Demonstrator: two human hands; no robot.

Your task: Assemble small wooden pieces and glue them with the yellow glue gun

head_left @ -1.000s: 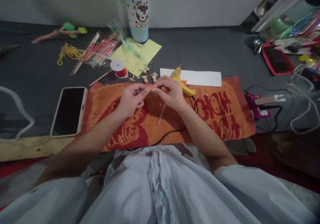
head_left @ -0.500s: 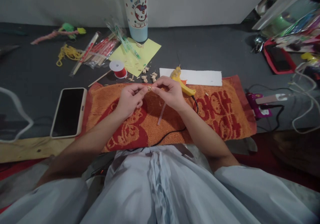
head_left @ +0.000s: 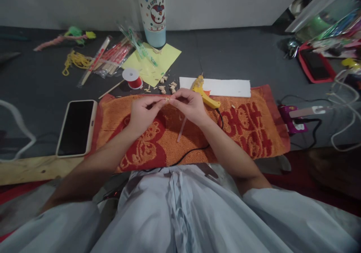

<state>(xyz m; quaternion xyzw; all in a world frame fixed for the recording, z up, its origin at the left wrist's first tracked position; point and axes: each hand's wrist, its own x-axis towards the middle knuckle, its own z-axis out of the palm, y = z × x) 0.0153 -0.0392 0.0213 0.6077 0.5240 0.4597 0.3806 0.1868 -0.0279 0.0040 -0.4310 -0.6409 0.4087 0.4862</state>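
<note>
Between the fingertips of both hands is a small bundle of short wooden stick pieces (head_left: pixel 167 100), mostly hidden. My left hand (head_left: pixel 143 112) pinches it from the left, and my right hand (head_left: pixel 190 104) pinches it from the right. Both are above the orange and red towel (head_left: pixel 188 151). Just behind the fingers lie several little cut wooden pieces (head_left: pixel 163 90) in small clusters. A yellow hot glue gun (head_left: pixel 207 96) rests right of my right hand, its nozzle on a white strip (head_left: pixel 231 87). Below that hand a clear glue stick (head_left: pixel 182 129) lies on the towel.
Left of the towel lies a phone (head_left: pixel 77 128). Behind it are a red thread spool (head_left: pixel 132 79), wrapped chopsticks (head_left: pixel 113 59), yellow paper (head_left: pixel 166 59) and a tall bottle (head_left: pixel 153 16). A black cord (head_left: pixel 188 153) crosses the towel; a purple power adapter (head_left: pixel 293 119) stands right.
My left hand has shifted slightly, its lower fingers now tucked more out of sight. Both hands keep their pinch on the little wooden bundle. The view has moved a trifle.
</note>
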